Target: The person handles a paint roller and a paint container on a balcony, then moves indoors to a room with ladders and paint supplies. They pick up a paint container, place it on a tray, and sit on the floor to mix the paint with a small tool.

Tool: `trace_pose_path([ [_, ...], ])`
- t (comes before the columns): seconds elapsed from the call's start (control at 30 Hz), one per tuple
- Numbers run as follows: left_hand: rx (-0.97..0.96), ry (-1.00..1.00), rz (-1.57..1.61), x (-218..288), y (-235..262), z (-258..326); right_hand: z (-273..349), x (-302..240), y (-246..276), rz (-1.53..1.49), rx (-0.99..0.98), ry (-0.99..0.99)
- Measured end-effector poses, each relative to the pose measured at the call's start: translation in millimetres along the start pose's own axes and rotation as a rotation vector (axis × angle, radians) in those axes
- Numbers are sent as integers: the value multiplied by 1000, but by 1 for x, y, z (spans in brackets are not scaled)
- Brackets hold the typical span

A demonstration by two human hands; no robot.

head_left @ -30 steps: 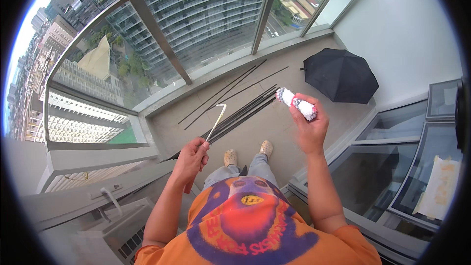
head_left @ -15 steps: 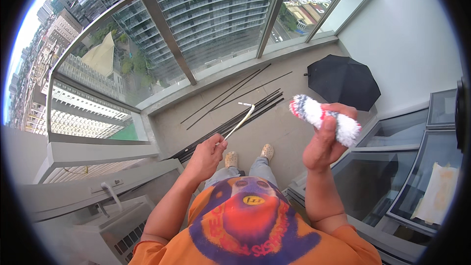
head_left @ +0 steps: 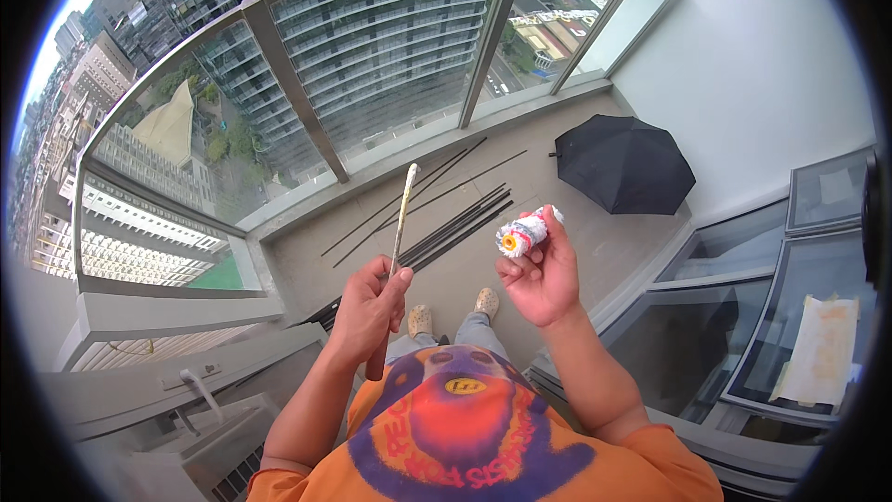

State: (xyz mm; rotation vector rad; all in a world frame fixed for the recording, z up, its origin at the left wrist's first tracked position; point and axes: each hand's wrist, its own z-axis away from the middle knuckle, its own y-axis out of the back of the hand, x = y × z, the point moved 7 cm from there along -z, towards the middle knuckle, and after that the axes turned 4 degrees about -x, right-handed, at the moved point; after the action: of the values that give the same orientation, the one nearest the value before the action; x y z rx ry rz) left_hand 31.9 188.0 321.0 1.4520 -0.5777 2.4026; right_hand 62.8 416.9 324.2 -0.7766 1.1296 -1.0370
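Observation:
My left hand is closed around a paint roller frame. Its pale, paint-stained rod points up and away, and a brown handle end sticks out below my fist. In my right hand is a small fluffy paint roller cover, white with red and grey bands. The cover's yellow-orange core end faces left, toward the rod. Roller cover and frame are apart, both held in front of my chest above the balcony floor.
Several long black strips lie across the tiled floor beyond my feet. An opened black umbrella rests by the white wall. A glass railing borders the far side. Window panes stand at right, an air-conditioner unit at lower left.
The roller frame has swung from slanting away to the right to nearly upright. My right hand has come left and turned, so the roller cover's core end now shows.

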Motion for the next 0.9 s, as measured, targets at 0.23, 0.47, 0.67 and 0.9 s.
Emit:
trace_pose_path([
  [0.23, -113, -330, 57, 67, -54, 2, 13, 29, -41, -196, -209, -125],
  [0.47, -293, -341, 89, 91, -80, 5, 21, 30, -54, -114, -167, -159],
  [0.67, -313, -394, 98, 93, -86, 1, 22, 35, -58, -18, -138, -142],
  [0.9, -335, -308, 170, 92, -87, 2, 19, 42, -57, -76, -148, -199],
])
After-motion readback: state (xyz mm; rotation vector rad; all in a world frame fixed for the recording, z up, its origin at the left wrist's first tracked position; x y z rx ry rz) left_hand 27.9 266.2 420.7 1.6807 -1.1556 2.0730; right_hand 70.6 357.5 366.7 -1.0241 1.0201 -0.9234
